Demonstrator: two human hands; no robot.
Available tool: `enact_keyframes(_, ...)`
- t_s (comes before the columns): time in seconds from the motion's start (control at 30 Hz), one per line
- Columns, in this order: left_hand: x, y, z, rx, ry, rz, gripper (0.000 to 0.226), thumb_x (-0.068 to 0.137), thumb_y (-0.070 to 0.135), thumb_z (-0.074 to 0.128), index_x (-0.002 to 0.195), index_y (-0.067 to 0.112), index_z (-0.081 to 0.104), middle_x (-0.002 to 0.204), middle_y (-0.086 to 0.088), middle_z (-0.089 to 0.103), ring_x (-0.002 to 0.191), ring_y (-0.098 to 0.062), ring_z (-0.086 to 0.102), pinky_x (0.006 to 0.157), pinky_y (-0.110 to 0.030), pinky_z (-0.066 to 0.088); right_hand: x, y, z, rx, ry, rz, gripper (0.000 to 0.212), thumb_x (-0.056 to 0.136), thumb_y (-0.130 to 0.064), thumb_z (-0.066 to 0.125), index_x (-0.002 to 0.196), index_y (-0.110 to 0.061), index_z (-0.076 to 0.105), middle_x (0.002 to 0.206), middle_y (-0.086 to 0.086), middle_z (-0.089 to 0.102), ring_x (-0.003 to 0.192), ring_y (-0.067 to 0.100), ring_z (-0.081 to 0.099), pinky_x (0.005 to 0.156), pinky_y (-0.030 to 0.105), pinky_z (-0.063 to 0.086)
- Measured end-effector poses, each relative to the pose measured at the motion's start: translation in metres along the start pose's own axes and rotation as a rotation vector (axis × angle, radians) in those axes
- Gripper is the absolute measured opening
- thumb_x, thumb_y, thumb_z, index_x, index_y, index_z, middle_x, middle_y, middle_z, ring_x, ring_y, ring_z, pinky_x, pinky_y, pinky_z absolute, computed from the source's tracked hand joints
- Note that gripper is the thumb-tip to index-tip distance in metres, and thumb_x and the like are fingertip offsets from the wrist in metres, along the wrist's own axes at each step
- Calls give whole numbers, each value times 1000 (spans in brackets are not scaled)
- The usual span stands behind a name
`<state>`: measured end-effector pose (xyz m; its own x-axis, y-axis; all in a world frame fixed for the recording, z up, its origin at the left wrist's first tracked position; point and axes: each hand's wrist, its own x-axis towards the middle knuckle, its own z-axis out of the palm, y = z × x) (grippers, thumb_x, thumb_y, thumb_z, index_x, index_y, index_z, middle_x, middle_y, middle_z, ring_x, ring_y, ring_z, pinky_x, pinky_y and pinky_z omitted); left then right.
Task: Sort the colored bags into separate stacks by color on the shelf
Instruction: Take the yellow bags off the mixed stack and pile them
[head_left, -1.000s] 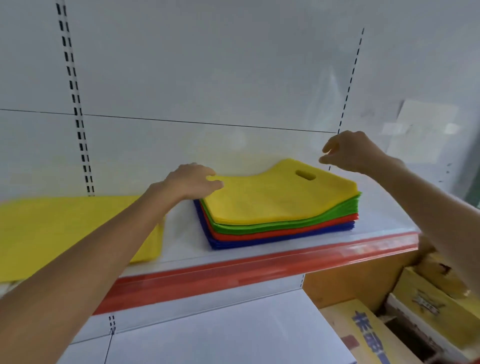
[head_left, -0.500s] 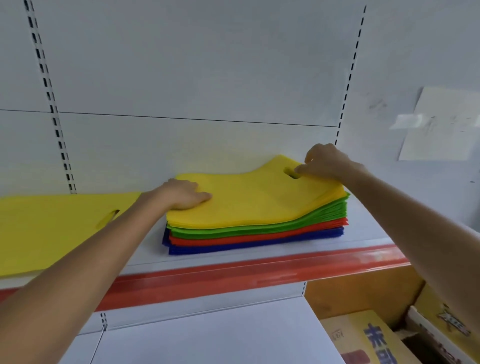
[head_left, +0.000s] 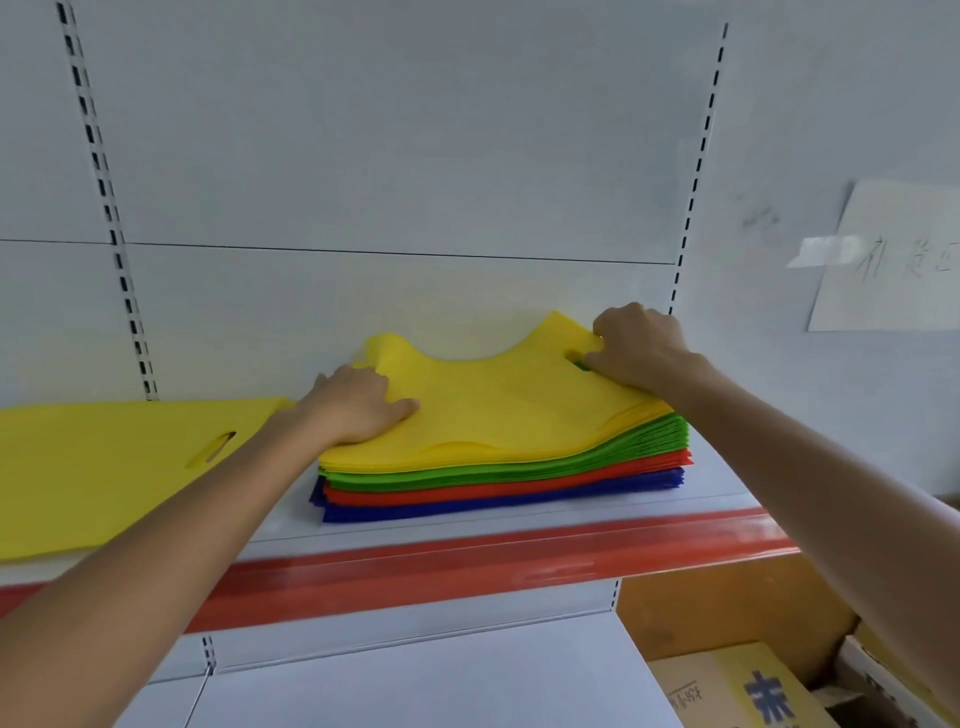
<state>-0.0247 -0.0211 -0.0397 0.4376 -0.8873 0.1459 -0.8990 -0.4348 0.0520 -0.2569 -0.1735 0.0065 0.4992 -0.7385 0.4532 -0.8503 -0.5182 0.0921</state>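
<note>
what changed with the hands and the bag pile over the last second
The right hand came down from the air onto the top yellow bag and now pinches its edge by the handle hole. The left hand slid further onto that bag and presses on it. Unchanged: the green bags, red bags and blue bags beneath, and the separate yellow stack to the left.

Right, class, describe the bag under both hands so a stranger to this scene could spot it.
On the white shelf with the red front strip sits a layered pile: blue, red, green, then yellow on top. The topmost yellow bag is the one, pressed by the left hand and pinched at its handle hole by the right hand, unlike the yellow stack lying apart to the left.
</note>
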Motion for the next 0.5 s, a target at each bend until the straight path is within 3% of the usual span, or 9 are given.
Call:
enact_keyframes(0.17,-8,9,-8,-161,175,88,50,92,34,52,133,6,48,138,-11,44,125,-28,41,101,-35,35,-3,-2,-3,-59,72,-95,34,91,-40,57,102,-8,58,104,9,61,96,28,57,68,29,34)
enact_keyframes(0.3,-7,11,-15,-401,281,27,41,87,16,61,128,12,56,139,-12,44,127,-26,41,99,-30,34,-4,-7,-6,-9,67,-94,34,90,-34,60,109,-7,56,106,11,59,94,29,58,68,30,37)
enact_keyframes(0.4,-6,8,-19,-651,254,-77,32,84,11,64,116,14,64,132,-10,53,117,-24,49,83,-26,37,-6,-9,-9,41,33,-47,30,89,-29,63,106,-5,56,104,13,59,87,29,56,66,30,38)
enact_keyframes(0.5,-6,3,-21,-689,195,-81,27,85,14,63,112,10,66,126,-10,57,116,-24,50,83,-25,37,-6,-9,-14,106,14,6,29,86,-25,65,105,-4,57,103,13,57,79,27,51,63,30,38)
